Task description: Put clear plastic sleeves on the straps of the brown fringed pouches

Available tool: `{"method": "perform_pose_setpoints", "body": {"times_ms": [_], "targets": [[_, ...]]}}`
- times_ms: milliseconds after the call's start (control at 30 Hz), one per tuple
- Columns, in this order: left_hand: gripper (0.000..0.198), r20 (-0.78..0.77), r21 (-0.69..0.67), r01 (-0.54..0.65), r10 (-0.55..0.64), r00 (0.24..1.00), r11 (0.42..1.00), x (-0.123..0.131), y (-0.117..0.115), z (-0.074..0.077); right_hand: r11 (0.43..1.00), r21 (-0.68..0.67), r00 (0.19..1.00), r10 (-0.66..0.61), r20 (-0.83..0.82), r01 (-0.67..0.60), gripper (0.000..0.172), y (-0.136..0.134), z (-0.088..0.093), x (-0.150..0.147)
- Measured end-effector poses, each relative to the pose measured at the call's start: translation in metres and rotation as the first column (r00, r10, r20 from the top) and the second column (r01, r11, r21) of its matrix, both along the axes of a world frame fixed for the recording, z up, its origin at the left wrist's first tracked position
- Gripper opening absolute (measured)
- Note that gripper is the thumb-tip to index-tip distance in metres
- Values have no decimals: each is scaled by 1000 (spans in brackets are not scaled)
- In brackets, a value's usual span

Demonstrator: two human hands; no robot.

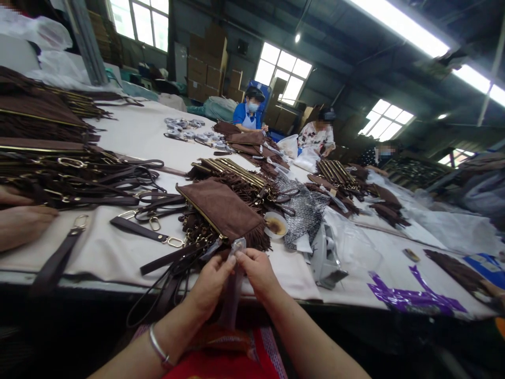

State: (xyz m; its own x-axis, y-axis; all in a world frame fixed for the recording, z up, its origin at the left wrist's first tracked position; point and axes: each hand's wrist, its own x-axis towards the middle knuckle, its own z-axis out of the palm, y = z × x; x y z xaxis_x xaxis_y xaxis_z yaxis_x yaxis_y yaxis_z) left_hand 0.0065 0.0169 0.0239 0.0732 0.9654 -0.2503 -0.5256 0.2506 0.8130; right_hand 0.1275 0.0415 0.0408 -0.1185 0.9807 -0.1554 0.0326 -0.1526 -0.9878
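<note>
Left hand [211, 284]: closed in a pinch on the clear plastic sleeve [235, 284], fingertips set against its upper left edge; a silver bracelet [158, 347] is worn at the wrist.
Right hand [258, 273]: closed on the same sleeve from the other side, thumb and fingers pressed near its top.
Sleeve position: held upright between both hands, just in front of the near table edge; its top is raised level with the bag's fringe and its lower end hangs below the tabletop.
Brown fringed bag [224, 208]: laid flat just beyond the hands, its fringe reaching towards the edge.
Table [94, 258]: the near edge is overhung by dark straps [169, 260] left of the hands; bare white cover is seen further left.
Right of the hands: a small bowl [275, 225] and a grey tool [325, 258] are set near, with purple wrapping [410, 300] further off; a strip of bare cover is left along the edge.
Far left: another person's hand [21, 223] is rested on the table, well apart.
</note>
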Motion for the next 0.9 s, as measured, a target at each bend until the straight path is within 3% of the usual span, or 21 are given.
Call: {"method": "perform_pose_setpoints", "body": {"times_ms": [167,367,500,633,767,900], "targets": [[35,-309,-4,138,-133,942,990,-6,-18,-8,998,-48,996,-35,-79,31,29,4,-1,-4],[32,-260,-105,226,-246,934,968,-3,-33,-13,991,-134,941,-24,-337,-23,29,0,-2,-5],[29,-339,-92,221,-240,910,971,-2,-43,-14,970,-213,938,38,-345,-118,35,-3,-6,-6],[24,-488,10,181,-153,859,983,-1,-49,-9,947,-308,921,-35,-388,-94,40,-4,-6,-19],[19,-529,118,125,-44,848,985,-3,-53,-8,948,-311,852,-115,-511,-59,31,1,6,-34],[23,-547,101,146,-68,834,984,-5,-55,-11,896,-426,742,-199,-640,-127,22,14,14,-39]]}}
